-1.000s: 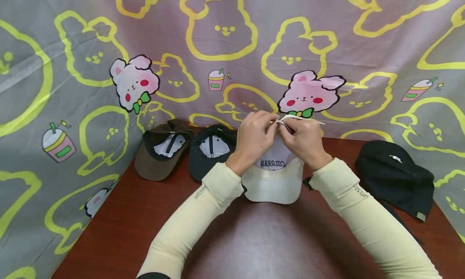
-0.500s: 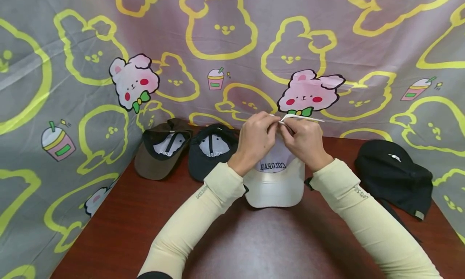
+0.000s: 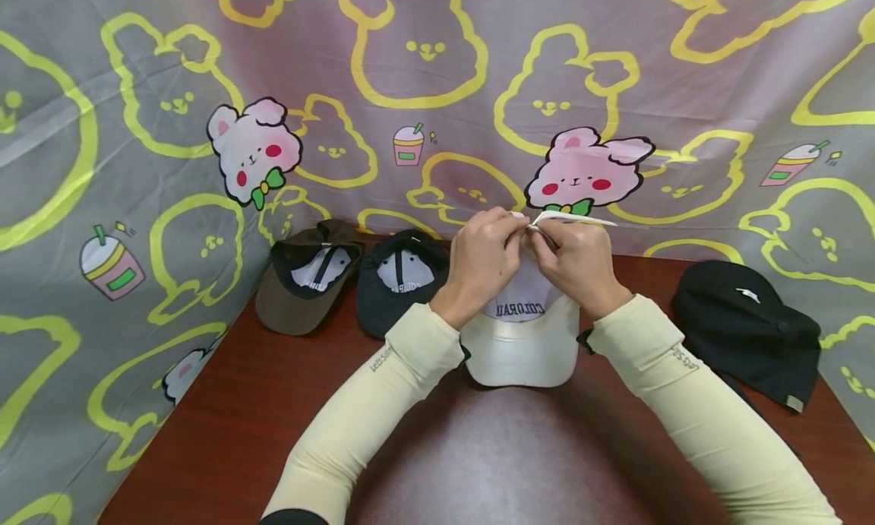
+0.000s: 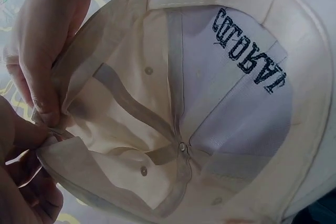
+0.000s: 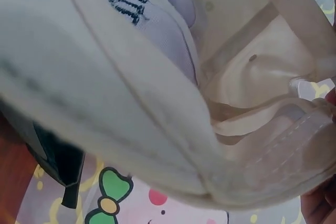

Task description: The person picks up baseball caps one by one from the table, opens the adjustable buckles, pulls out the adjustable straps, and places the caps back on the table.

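A cream baseball cap (image 3: pixel 522 350) is tilted with its brim toward me and its inside showing, reversed dark lettering at the front panel. At its back, my left hand (image 3: pixel 481 263) pinches the strap end between thumb and fingers. Beside it, my right hand (image 3: pixel 577 263) grips the other side, and a loose white strap end (image 3: pixel 581 219) sticks out above its fingers. The fingertips of both hands nearly meet. In the left wrist view the cap lining (image 4: pixel 126 108) fills the middle; fingers hide the join. The right wrist view shows the cap's edge (image 5: pixel 294 145) close up.
A brown cap (image 3: pixel 297 297) and a dark cap (image 3: pixel 383 305) lie at the back left of the reddish-brown table (image 3: pixel 437 464). A black cap (image 3: pixel 741 327) with a neck flap lies on the right. A patterned curtain (image 3: pixel 424 77) hangs close behind.
The cap's brim dips slightly toward me, then stays much the same. Both hands keep their hold at the strap with only small finger movements. The whole view shifts a little.
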The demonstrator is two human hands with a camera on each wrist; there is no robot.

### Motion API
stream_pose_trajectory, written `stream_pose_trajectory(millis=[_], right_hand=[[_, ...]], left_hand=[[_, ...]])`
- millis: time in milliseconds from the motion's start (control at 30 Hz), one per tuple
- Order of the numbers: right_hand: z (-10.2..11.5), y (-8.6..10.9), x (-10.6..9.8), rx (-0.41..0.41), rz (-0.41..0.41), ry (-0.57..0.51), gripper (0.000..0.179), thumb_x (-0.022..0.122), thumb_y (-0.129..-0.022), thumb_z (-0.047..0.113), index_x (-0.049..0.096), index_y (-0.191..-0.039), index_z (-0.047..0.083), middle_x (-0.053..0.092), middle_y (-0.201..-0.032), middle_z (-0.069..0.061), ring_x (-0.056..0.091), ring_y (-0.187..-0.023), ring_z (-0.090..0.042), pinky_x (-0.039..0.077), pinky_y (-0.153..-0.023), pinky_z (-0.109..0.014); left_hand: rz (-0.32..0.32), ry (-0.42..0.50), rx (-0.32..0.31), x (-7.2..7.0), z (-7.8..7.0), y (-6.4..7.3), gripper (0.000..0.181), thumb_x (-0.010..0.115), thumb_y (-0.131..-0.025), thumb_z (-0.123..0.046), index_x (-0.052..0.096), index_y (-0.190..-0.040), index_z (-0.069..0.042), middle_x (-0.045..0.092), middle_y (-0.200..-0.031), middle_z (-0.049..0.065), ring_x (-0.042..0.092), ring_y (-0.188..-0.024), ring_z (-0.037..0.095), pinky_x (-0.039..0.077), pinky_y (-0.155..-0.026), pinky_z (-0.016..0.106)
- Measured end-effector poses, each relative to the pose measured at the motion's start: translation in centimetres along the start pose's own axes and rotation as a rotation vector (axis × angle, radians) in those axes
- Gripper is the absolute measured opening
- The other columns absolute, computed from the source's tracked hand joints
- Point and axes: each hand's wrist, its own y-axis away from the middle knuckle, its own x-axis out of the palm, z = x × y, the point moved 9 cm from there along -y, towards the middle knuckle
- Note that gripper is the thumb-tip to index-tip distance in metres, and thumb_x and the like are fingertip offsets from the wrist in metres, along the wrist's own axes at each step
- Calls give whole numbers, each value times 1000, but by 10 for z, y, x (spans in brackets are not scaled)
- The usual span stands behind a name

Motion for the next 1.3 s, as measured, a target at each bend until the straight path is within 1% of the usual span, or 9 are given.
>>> stream_pose_trajectory(millis=[233,467,567,700,800,967,1067,1167,1300], right_hand=[[-5,-2,0,47,8,-25,25,62,-89,9,63,-64,4,51,-49,-7,43,-43,-17,32,-45,-29],[-6,-7,-4,98,-4,-47,19,64,-89,10,71,-73,2,58,-53,-9,48,-45,-18,38,-47,-32],[-7,-7,-3,122,4,-53,18,65,-89,10,72,-74,3,59,-54,-9,49,-46,-18,39,-47,-33],[-11,-6,0,179,32,-59,17,65,-89,10,74,-77,3,63,-56,-9,52,-48,-18,41,-47,-33],[-13,-7,0,200,45,-65,16,66,-90,10,75,-79,4,66,-59,-9,54,-49,-17,42,-48,-30],[-12,-11,-4,172,45,-87,14,67,-90,8,76,-83,1,68,-61,-11,54,-48,-17,36,-50,-18],[-12,-13,-7,169,37,-97,13,67,-91,8,77,-86,1,70,-65,-11,56,-50,-18,35,-53,-15],[-13,-13,-6,178,44,-94,13,68,-91,8,78,-88,1,73,-69,-12,61,-53,-20,40,-55,-18],[-14,-11,-4,196,54,-93,13,68,-91,8,78,-91,1,75,-74,-14,67,-57,-25,49,-56,-31]], left_hand=[[-20,-13,-1,-1,1,1,19,62,-97,-16,79,-105,-12,74,-91,0,65,-78,13,52,-65,23],[-39,-18,7,-3,1,-1,19,62,-97,-17,79,-105,-13,72,-88,1,62,-73,13,49,-62,21],[-47,-38,7,-6,0,0,19,62,-97,-17,79,-104,-13,73,-88,0,63,-75,13,51,-63,22],[-59,-50,11,-8,0,3,18,63,-96,-17,79,-103,-14,74,-90,-1,65,-79,13,54,-67,24],[-71,-47,12,-9,-1,3,19,61,-97,-17,79,-103,-14,74,-92,-1,66,-79,13,54,-69,24],[-85,-48,7,-9,-1,0,18,62,-97,-19,77,-104,-15,75,-98,-2,65,-83,14,54,-72,24],[-94,-42,6,-9,-2,-3,18,62,-96,-18,76,-106,-14,75,-102,0,65,-86,15,53,-75,25],[-98,-38,6,-7,-4,-6,18,63,-95,-17,76,-107,-13,74,-103,1,65,-86,16,53,-75,26],[-90,-58,11,-4,-7,-10,19,62,-96,-18,77,-106,-13,74,-103,0,66,-87,16,53,-75,27]])
